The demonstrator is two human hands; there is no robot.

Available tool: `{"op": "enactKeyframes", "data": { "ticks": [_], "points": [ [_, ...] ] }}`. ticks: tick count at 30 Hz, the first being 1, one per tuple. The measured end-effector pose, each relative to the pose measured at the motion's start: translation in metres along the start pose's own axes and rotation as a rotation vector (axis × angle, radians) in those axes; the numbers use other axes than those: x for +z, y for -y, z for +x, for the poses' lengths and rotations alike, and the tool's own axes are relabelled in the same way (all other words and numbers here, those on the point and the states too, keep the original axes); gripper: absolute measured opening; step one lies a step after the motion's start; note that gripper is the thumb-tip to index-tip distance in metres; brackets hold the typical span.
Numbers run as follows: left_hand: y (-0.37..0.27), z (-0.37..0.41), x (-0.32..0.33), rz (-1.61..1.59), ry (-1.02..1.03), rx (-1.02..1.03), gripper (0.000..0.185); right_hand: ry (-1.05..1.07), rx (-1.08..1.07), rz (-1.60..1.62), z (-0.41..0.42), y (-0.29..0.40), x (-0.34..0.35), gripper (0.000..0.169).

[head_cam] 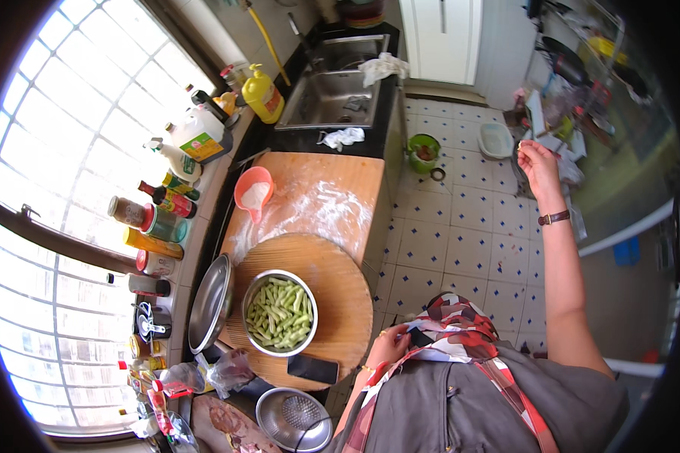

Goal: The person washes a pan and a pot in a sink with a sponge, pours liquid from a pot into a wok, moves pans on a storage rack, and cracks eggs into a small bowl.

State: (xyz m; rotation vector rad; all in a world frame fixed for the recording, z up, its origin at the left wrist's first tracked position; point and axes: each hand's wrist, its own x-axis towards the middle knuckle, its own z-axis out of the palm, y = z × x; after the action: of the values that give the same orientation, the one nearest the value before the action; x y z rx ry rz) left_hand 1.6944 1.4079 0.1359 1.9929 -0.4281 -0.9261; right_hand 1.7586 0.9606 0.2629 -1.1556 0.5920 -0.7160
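My left hand (388, 346), with a ring and a bracelet, rests at waist height with curled fingers against the red, white and grey patterned apron (459, 328). Whether it grips the cloth is not clear. My right hand (538, 161) reaches far out over the floor, a watch on its wrist. Its fingertips are pinched around a small pale bit (519, 146), too small to identify. To my left, a metal bowl (314, 334) of cut green bean pods (280, 311) sits on a round wooden board (340, 300). A black smartphone (313, 368) lies beside the bowl.
A floured wooden board (328, 167) carries a pink scoop (254, 192) of flour. An empty metal basin (209, 306) leans near the sill of bottles and jars; a colander (294, 419) sits below. Beyond are a steel sink (328, 102), green bin (424, 153) and white tub (494, 140).
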Motion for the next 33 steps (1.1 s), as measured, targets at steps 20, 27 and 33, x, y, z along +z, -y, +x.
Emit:
{"op": "enactKeyframes", "data": {
  "ticks": [20, 27, 33],
  "points": [
    [-0.134, 0.191, 0.021, -0.443, -0.783, -0.608, 0.025, 0.979, -0.795, -0.950, 0.223, -0.310, 0.305, 0.023],
    [-0.142, 0.288, -0.051, -0.550, -0.832, -0.409, 0.024, 0.894, -0.134, -0.531, 0.228, -0.272, 0.301, 0.017],
    [-0.146, 0.449, -0.162, -1.568, -0.651, -0.012, 0.033, 0.902, 0.318, -0.261, 0.192, -0.235, 0.279, 0.021]
  ]
}}
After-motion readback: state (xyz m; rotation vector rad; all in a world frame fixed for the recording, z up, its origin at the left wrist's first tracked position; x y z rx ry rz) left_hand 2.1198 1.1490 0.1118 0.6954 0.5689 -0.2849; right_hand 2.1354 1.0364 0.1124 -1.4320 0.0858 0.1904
